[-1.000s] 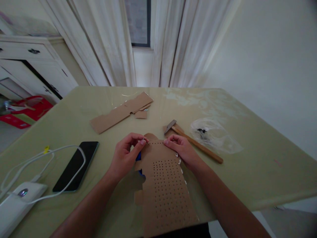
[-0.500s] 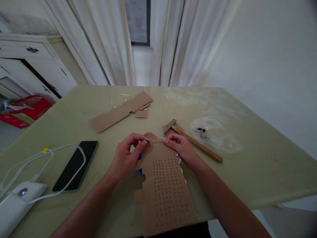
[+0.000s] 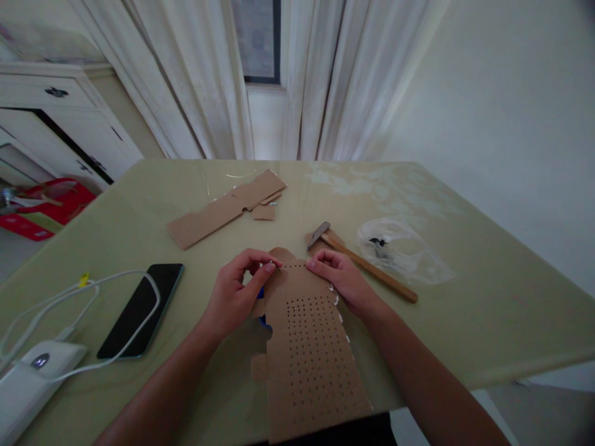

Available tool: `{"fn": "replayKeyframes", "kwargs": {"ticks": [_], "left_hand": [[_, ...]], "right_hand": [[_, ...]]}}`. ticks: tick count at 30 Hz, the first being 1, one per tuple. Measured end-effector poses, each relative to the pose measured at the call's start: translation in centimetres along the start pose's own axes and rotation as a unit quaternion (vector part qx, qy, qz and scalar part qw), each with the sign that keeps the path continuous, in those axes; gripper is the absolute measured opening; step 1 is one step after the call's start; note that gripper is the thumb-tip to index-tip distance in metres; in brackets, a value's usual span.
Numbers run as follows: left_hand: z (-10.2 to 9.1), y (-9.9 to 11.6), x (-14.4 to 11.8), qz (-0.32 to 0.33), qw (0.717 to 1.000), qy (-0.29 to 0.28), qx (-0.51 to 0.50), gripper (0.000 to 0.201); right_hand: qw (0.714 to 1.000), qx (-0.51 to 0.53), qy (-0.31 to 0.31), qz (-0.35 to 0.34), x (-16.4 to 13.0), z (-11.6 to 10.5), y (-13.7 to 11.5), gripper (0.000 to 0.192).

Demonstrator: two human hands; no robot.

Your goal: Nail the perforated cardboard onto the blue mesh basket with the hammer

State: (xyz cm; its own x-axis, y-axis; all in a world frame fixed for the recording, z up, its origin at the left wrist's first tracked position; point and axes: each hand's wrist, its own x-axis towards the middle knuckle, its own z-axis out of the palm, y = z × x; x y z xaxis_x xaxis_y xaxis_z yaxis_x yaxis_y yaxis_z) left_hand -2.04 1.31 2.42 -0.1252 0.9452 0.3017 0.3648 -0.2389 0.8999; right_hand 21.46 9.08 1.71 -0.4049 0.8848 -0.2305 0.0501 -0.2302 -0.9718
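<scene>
A brown cardboard piece (image 3: 309, 359) with rows of punched holes lies lengthwise in front of me, its near end by the table edge. My left hand (image 3: 239, 288) is at its far left corner, thumb and forefinger pinched over the end of a short row of holes. Something tiny seems to show at those fingertips, too small to name. My right hand (image 3: 341, 279) pinches the far right edge of the cardboard between thumb and fingers. Part of a blue object (image 3: 262, 319) peeks out from beneath the left side; the rest is hidden.
A hammer (image 3: 372, 269) rests right of my hands, its head on a cardboard scrap. Beyond it is a clear plastic bag (image 3: 404, 254) with small black items. Cardboard strips (image 3: 223, 214) lie at the back. Left are a phone (image 3: 142, 310) and a white power strip (image 3: 44, 378) with cable.
Both hands keep the same hold on the cardboard. The whole view has shifted very slightly; nothing else has visibly moved.
</scene>
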Motion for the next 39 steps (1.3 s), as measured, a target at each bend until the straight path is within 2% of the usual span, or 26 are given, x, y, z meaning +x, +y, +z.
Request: {"fn": "replayKeyframes", "kwargs": {"ticks": [39], "left_hand": [[0.08, 0.13, 0.07, -0.006, 1.000, 0.008, -0.008, 0.015]], "right_hand": [[1.000, -0.018, -0.006, -0.006, -0.17, -0.02, -0.25, 0.049]]}}
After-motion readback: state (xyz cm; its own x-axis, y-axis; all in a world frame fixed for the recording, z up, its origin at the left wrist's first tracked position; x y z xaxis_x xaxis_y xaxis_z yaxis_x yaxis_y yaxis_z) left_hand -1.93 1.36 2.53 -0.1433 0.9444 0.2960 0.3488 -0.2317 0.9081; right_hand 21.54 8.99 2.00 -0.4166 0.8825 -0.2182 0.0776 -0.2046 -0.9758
